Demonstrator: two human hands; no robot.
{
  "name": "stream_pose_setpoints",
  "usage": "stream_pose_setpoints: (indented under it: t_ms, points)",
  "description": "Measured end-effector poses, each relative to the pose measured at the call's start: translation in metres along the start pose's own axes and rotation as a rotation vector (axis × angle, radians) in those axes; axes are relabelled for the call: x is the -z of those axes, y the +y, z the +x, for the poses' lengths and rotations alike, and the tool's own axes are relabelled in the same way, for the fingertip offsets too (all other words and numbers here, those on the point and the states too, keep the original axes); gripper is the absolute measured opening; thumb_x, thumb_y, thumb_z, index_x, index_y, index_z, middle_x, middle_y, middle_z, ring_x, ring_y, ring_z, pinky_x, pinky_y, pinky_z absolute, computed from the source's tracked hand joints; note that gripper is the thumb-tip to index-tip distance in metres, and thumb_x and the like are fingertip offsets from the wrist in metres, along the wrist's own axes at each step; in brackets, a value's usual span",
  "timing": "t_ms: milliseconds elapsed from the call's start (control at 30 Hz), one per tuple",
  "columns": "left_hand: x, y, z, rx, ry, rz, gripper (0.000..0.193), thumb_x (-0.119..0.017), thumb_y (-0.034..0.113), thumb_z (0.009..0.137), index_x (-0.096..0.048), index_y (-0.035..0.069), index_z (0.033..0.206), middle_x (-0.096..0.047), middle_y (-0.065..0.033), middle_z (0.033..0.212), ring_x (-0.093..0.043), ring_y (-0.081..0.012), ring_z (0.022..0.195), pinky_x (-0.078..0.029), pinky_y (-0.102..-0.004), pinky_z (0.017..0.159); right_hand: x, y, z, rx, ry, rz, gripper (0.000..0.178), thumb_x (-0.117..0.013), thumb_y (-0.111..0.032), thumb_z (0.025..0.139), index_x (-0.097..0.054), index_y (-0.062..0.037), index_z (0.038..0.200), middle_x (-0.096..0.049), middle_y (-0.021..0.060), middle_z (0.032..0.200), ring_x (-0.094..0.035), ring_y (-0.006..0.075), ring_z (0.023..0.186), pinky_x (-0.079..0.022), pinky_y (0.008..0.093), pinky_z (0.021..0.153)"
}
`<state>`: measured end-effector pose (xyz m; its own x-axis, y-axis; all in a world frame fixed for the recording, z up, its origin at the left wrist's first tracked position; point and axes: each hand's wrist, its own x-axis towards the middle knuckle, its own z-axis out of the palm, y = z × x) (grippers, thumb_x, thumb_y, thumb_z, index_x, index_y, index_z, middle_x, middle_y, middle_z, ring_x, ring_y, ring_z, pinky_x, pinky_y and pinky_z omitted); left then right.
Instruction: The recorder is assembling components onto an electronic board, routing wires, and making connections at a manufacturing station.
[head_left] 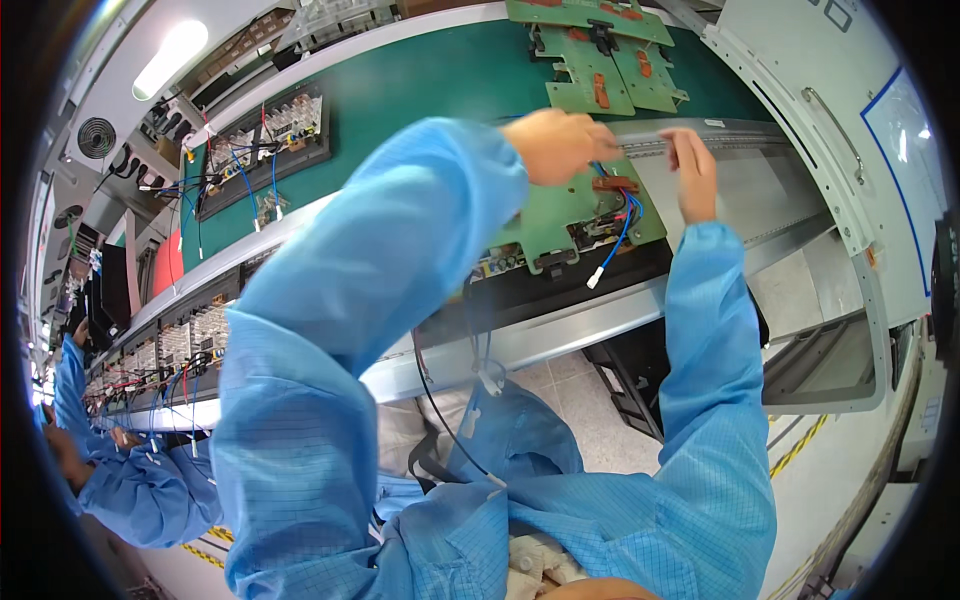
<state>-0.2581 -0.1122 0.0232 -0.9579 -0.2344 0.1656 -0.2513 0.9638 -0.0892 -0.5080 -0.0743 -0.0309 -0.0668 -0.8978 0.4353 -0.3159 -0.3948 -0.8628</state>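
A green fixture plate with a brown latch lies over a circuit board in a black tray. Several blue wires come out beside the latch, and a white plug hangs at the end of one. My left hand reaches across above the plate's far edge. Motion blurs its fingers, so whether they grip anything is unclear. To the right of the plate my right hand is raised, with bent fingers partly apart and nothing visible in them.
More green fixture plates lie on the green belt beyond. A wired board in a tray sits farther left. The metal rail runs along the near side. At the left another person in a blue sleeve works at the line.
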Motion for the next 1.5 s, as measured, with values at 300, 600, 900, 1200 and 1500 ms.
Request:
stream_pose_setpoints:
  t_ms: [300, 600, 900, 1200, 1500]
  points:
    - [0.13, 0.033, -0.104, 0.313, 0.005, -0.053, 0.023, -0.055, 0.018, 0.087, -0.064, 0.006, 0.105, -0.064, -0.0114, 0.099, -0.06, -0.0311, 0.093, -0.048, -0.039, 0.08, -0.036, 0.007, 0.067, -0.398, -0.606, -0.198, 0.032, -0.057, -0.037, 0.087, -0.066, -0.0058, 0.089, -0.061, -0.0032, 0.08, -0.044, 0.0044, 0.063, -0.034, 0.0196, 0.057]
    - [0.132, 0.076, -0.143, 0.483, -0.075, -0.153, 0.019, -0.058, 0.013, 0.083, -0.063, 0.006, 0.101, -0.061, -0.0088, 0.088, -0.058, -0.0296, 0.082, -0.047, -0.0397, 0.069, -0.048, 0.002, 0.066, -0.292, -0.655, 0.016, 0.019, -0.061, -0.026, 0.085, -0.065, -0.0079, 0.084, -0.057, -0.0064, 0.073, -0.044, 0.0029, 0.066, -0.034, 0.0204, 0.06]
    - [0.142, 0.124, -0.161, 0.614, 0.089, -0.212, 0.022, -0.062, 0.003, 0.076, -0.065, 0.004, 0.097, -0.064, -0.0109, 0.09, -0.061, -0.0276, 0.077, -0.048, -0.0354, 0.066, -0.032, -0.004, 0.065, -0.24, -0.735, -0.044, 0.021, -0.057, -0.026, 0.087, -0.065, -0.0063, 0.092, -0.062, -0.0029, 0.085, -0.051, 0.0043, 0.076, -0.04, 0.0202, 0.073]
    - [0.136, 0.161, -0.206, 0.822, 0.185, -0.309, 0.026, -0.058, -0.003, 0.074, -0.065, 0.001, 0.098, -0.064, -0.0136, 0.092, -0.061, -0.029, 0.079, -0.047, -0.034, 0.069, -0.038, -0.005, 0.064, -0.275, -0.594, 0.137, 0.038, -0.058, -0.019, 0.089, -0.053, -0.0018, 0.122, -0.063, 0.001, 0.089, -0.055, 0.0063, 0.079, -0.043, 0.0206, 0.075]
    - [0.11, 0.208, -0.242, 1.137, 0.297, -0.486, 0.021, -0.053, 0.002, 0.081, -0.065, -0.002, 0.099, -0.063, -0.0156, 0.091, -0.061, -0.0244, 0.083, -0.045, -0.0293, 0.074, -0.018, -0.006, 0.067, -0.244, -0.722, -0.058, 0.03, -0.058, -0.028, 0.089, -0.065, -0.0012, 0.1, -0.063, 0.0013, 0.09, -0.055, 0.0087, 0.086, -0.042, 0.0238, 0.082]
